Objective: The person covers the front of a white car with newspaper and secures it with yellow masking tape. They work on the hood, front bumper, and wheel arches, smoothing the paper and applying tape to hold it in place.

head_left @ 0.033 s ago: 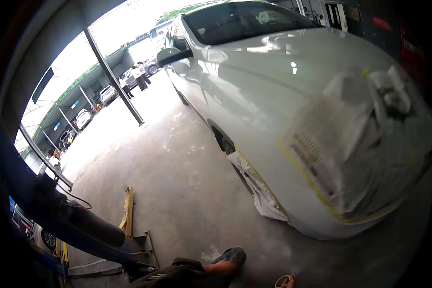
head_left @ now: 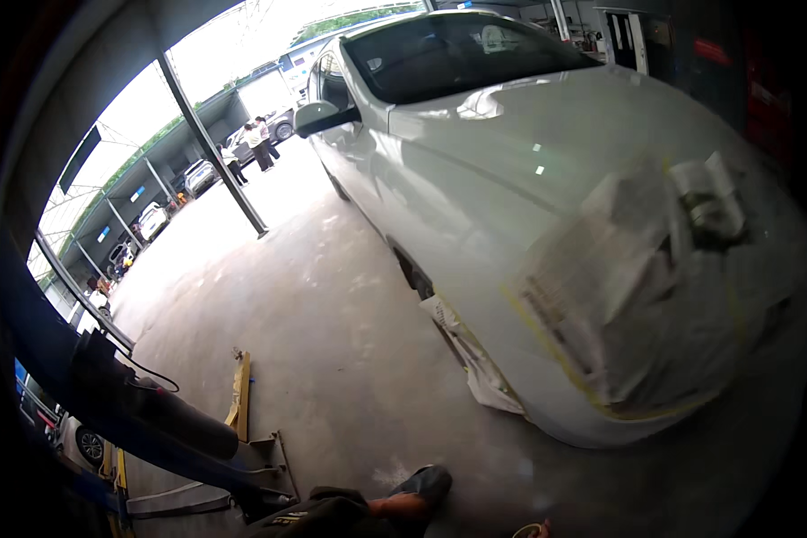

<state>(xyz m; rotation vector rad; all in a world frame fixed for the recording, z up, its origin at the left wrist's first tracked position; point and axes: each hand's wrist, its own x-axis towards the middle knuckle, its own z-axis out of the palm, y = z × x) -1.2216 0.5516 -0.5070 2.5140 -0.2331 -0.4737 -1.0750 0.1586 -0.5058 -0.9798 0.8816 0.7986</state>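
At the lower edge, my right hand (head_left: pixel 545 529) shows only in a sliver, fingers closed on a roll of yellowish tape (head_left: pixel 526 530). The rest of this hand is cut off. Bare skin, seemingly my left forearm (head_left: pixel 396 507), comes out of dark cloth (head_left: pixel 327 513) and ends against a dark rounded shape (head_left: pixel 432 484); I cannot make out left fingers there. To the right stands a white car (head_left: pixel 475 215). Its front is covered by masking sheets (head_left: pixel 628 296) edged with yellow tape (head_left: pixel 556 359). A further masking sheet (head_left: pixel 489 386) hangs by the front wheel.
A blue lift post (head_left: pixel 40 350) with a dark cylinder (head_left: pixel 175 417) stands at the left. A yellow lift arm (head_left: pixel 240 394) lies low beside it. Further off are a slanting metal post (head_left: pixel 211 143), several parked cars and people (head_left: pixel 258 143) on the concrete floor (head_left: pixel 323 296).
The car's masked front sits slightly further left in the picture. My right hand and the tape roll have dropped lower, and less of them shows.
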